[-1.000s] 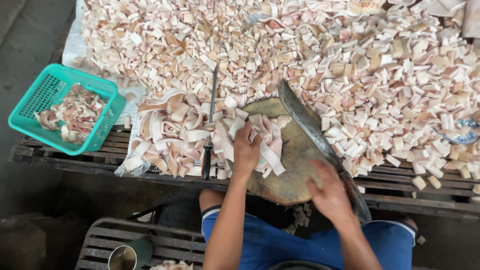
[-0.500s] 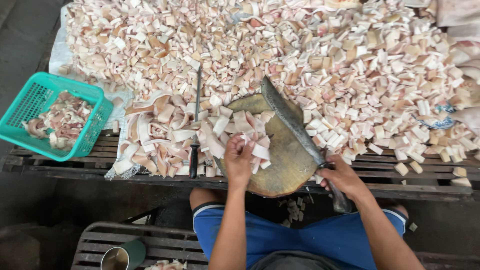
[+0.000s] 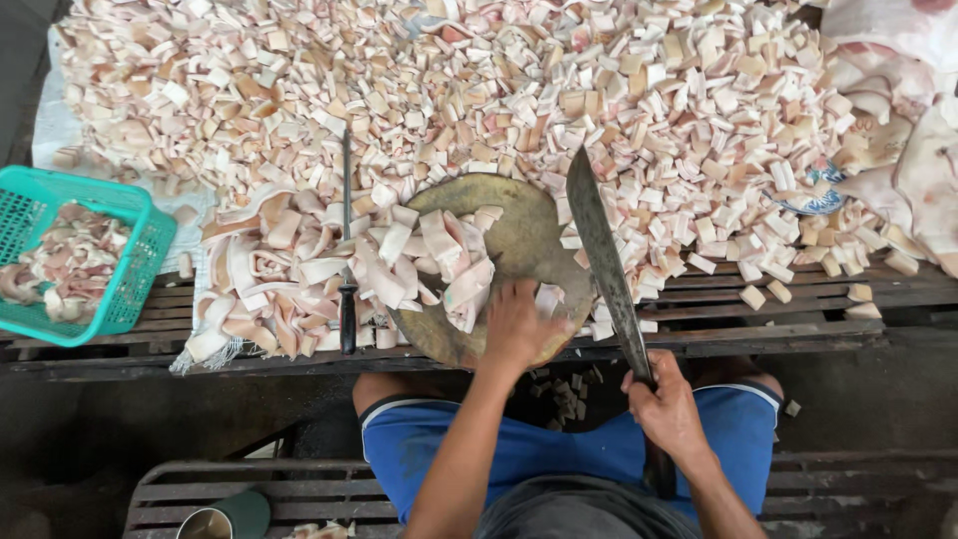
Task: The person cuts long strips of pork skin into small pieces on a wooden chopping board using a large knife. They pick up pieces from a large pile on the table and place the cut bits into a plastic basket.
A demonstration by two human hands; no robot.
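Two hands are busy: your left hand (image 3: 516,324) lies flat, fingers spread, on pale strips (image 3: 454,274) on the round board (image 3: 519,235). Your right hand (image 3: 667,404) grips tight around the big knife (image 3: 602,255), its blade just right of those fingers.

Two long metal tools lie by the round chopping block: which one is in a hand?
The broad-bladed cleaver, right of the block; the right hand grips its handle. The thin sharpening rod lies untouched among strips on the left.

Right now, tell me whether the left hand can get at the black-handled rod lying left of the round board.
Probably yes. The left hand rests on the board, and only loose strips lie between it and the rod, whose handle lies uncovered.
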